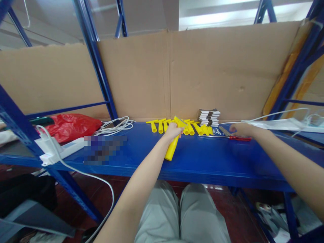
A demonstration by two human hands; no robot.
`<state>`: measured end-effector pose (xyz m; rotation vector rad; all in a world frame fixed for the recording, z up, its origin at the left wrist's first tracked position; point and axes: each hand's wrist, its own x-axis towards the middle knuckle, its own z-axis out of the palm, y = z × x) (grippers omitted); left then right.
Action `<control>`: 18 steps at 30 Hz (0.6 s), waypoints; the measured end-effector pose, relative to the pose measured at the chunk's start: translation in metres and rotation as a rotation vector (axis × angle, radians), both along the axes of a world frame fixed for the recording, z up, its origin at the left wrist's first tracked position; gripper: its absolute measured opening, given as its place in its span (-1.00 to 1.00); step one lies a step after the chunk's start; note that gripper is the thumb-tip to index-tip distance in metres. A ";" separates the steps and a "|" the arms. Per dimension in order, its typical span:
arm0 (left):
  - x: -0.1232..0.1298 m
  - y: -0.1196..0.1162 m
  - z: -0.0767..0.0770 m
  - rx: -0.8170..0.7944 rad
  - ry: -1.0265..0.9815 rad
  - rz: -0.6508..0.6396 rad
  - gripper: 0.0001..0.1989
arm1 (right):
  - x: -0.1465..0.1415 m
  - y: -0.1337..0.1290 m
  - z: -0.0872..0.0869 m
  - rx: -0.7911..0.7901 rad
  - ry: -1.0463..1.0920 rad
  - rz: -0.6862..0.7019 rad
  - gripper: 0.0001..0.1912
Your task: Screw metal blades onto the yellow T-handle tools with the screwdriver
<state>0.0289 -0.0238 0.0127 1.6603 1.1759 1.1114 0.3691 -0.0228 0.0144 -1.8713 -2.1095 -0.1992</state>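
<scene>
My left hand (173,131) clamps a yellow T-shaped plastic tool (171,151) near the blue metal shelf (141,146)'s front edge; right hand (237,128), grip I can't tell, by a slim red-handled tool (242,138).

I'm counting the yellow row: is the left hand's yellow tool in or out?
Out: the left hand holds the yellow tool, with most of it in front of the row.

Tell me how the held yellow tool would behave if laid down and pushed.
The yellow tool looks stiff: its handle runs straight from the left hand. That seems rounded, so may roll, though the wide crosspiece would probably stop it.
</scene>
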 end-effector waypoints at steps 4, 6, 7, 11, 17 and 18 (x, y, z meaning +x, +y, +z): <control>0.000 -0.004 0.002 0.008 0.046 0.026 -0.69 | 0.018 -0.018 -0.011 -0.040 -0.071 0.044 -0.92; 0.000 -0.006 0.004 -0.002 0.047 0.034 -0.70 | 0.018 -0.024 -0.016 0.007 -0.042 0.064 -0.90; 0.000 -0.007 0.005 -0.006 0.041 0.039 -0.70 | 0.019 -0.025 -0.018 0.007 -0.025 0.074 -0.90; -0.001 -0.009 0.007 -0.006 0.034 0.065 -0.71 | 0.023 -0.025 -0.025 -0.043 0.020 0.164 -0.86; -0.001 -0.007 0.004 -0.003 0.036 0.060 -0.71 | 0.031 -0.021 -0.035 -0.016 -0.034 0.201 -0.81; -0.001 -0.007 0.004 -0.003 0.033 0.058 -0.71 | 0.030 -0.021 -0.036 -0.006 -0.039 0.198 -0.80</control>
